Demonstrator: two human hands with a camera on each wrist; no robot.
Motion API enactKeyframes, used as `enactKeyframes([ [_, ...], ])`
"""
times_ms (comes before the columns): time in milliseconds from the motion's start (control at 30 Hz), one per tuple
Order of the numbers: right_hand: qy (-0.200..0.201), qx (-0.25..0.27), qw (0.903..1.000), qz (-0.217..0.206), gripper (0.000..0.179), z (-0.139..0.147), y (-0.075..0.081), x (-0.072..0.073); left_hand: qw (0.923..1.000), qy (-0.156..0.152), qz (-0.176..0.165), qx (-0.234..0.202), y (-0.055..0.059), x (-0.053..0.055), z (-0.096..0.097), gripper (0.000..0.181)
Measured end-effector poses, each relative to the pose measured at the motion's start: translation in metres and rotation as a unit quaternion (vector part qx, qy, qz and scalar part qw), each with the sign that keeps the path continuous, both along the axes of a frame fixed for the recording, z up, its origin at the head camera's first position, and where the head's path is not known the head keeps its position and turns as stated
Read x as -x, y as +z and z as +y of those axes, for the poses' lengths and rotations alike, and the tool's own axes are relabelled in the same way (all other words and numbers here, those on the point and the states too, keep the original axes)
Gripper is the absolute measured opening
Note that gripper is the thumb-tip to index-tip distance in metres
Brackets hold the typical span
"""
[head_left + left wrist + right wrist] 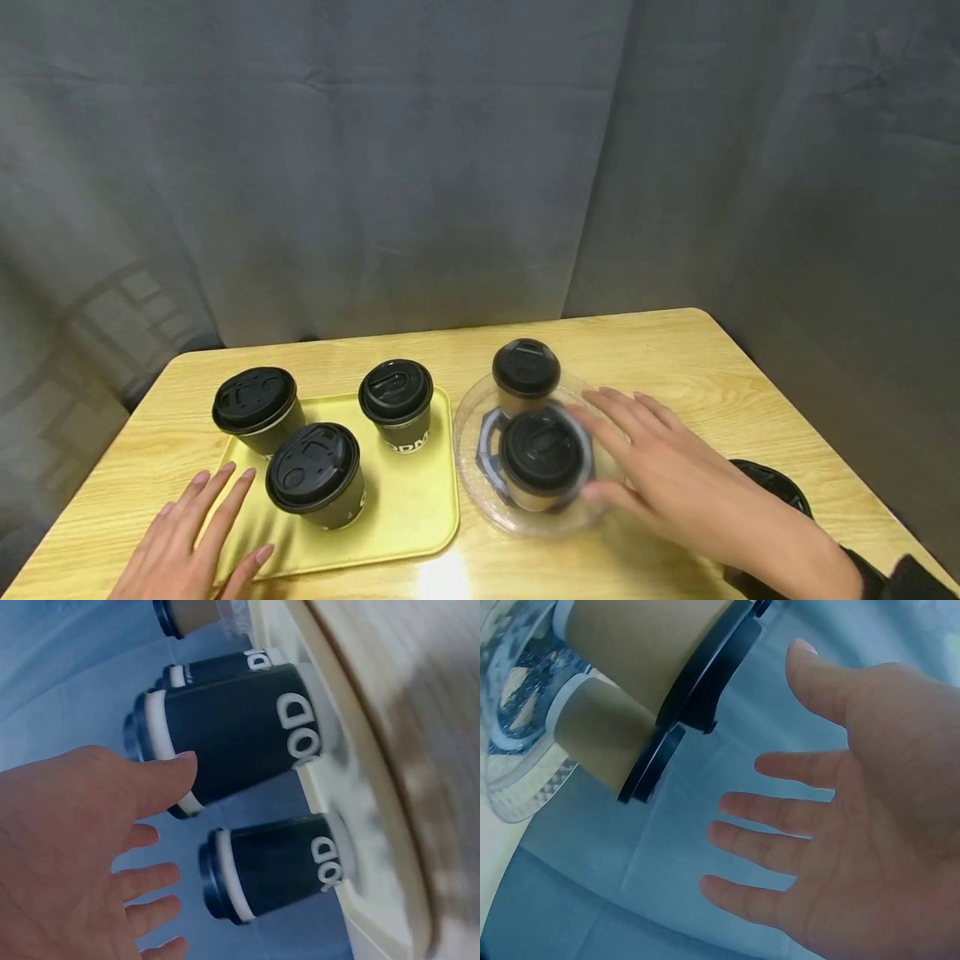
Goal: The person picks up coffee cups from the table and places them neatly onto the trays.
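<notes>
On a yellow tray [408, 525] at the left stand three black paper coffee cups with black lids: a front cup [318, 479], a back-left cup [258, 408] and a right cup [397, 404]. My left hand [176, 546] hovers over the tray's front left corner, fingers spread, nearest the front cup. To the right, two brown paper cups with black lids share a round clear plastic dish [480, 508]: a near cup [542, 454] and a far cup [527, 375]. Beside the near one is my right hand [652, 467], blurred, its fingers extended and the palm holding nothing [870, 825].
Another black lid [772, 483] shows behind my right forearm, mostly covered by it. The wooden table [652, 350] ends at a grey curtain [390, 167] behind, with more curtain along the right side.
</notes>
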State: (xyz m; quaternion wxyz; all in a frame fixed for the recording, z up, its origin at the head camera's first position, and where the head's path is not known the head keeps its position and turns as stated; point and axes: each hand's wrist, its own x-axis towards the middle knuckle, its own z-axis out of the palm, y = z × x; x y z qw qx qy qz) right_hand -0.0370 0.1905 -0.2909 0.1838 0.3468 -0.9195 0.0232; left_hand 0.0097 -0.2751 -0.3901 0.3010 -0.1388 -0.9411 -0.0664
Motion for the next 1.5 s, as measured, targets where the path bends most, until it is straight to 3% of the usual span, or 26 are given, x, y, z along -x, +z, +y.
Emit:
enactKeyframes([
  [267,-0.034,0.009,0.9993,-0.009,0.069,0.012,-0.003,-0.009,0.9994,-0.002,-0.021,0.027,0.013,0.000,0.020,0.079],
  [633,-0.046,0.019,0.9987,0.009,0.066,0.026,-0.007,-0.014,0.9928,-0.092,0.050,0.059,0.026,0.007,0.052,0.073],
  [933,-0.050,0.026,0.9984,0.010,0.068,0.036,-0.013,-0.016,0.9831,-0.145,0.051,0.100,0.027,0.014,0.082,0.066],
  [1500,-0.067,0.035,0.9970,0.017,0.068,0.050,-0.016,-0.022,0.9790,-0.158,0.050,0.118,0.032,0.016,0.099,0.065],
])
